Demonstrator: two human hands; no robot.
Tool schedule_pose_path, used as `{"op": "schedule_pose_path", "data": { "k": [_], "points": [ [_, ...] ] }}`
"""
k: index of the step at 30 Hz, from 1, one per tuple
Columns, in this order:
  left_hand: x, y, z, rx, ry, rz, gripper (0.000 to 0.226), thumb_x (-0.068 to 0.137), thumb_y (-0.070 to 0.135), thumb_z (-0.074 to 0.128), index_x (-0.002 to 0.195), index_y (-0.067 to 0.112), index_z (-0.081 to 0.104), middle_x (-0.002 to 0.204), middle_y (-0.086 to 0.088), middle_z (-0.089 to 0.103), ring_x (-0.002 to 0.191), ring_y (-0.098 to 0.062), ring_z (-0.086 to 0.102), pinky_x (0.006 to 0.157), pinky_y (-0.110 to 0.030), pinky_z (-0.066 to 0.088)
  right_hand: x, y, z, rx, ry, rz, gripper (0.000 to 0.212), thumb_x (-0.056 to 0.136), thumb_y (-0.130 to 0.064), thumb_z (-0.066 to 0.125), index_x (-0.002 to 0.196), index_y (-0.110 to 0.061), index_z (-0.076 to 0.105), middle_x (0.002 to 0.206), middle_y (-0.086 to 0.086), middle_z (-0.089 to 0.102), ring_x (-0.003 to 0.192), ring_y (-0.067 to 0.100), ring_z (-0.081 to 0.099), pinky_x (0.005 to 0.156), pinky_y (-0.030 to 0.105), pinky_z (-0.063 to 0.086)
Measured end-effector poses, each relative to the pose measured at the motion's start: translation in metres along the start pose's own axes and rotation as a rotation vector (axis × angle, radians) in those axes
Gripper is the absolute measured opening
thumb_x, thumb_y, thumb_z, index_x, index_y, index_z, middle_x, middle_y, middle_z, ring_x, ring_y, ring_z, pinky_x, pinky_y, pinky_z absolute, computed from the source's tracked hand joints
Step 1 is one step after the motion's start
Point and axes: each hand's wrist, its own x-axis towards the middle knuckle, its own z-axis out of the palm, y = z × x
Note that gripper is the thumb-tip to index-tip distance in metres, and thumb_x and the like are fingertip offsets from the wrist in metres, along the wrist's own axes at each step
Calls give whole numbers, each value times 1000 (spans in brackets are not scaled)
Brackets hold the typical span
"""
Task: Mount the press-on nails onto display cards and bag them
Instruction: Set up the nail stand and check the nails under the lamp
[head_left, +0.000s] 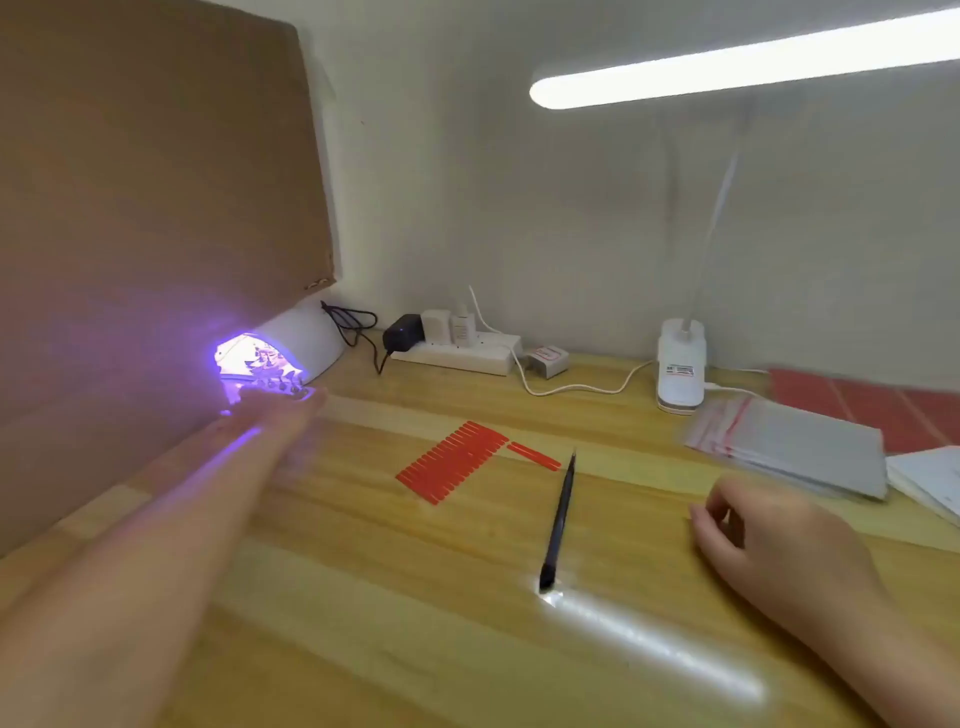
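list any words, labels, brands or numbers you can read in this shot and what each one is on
No text here can be read.
Label on the white lamp base: red and dark print, too blurred to read.
Red-outlined mark on the small grey box beside the power strip: too small and blurred to read.
White chargers plugged into the strip: faint marks, unreadable.
Sheets of paper at the right edge: no print can be made out.
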Motion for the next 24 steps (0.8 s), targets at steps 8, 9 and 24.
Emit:
{"op": "schedule_pose_path", "data": {
  "k": [8, 9, 24],
  "points": [
    [21, 27, 18, -168, 27, -195, 93, 71, 51, 72, 137, 1, 29, 136, -17, 44, 129, -33, 40, 102, -38, 36, 0, 4, 1, 13, 28, -16, 34, 71, -20, 80, 58, -28, 49, 44, -13, 42, 44, 7, 45, 40, 20, 29],
    [24, 26, 20, -167, 49, -208, 83, 72, 49, 72, 132, 3, 34, 131, -16, 48, 125, -32, 44, 101, -36, 39, 0, 4, 2, 3, 24, -29, 34, 70, -19, 80, 58, -28, 49, 43, -13, 41, 43, 7, 45, 38, 20, 30],
    [-18, -10, -14, -74, 74, 11, 47, 84, 35, 66, 110, -2, 58, 113, -21, 62, 103, -35, 61, 77, -37, 48, -3, 7, -6, -17, 111, 22, 18, 78, -25, 72, 65, -22, 60, 53, -9, 56, 54, 23, 57, 46, 25, 39]
  ]
}}
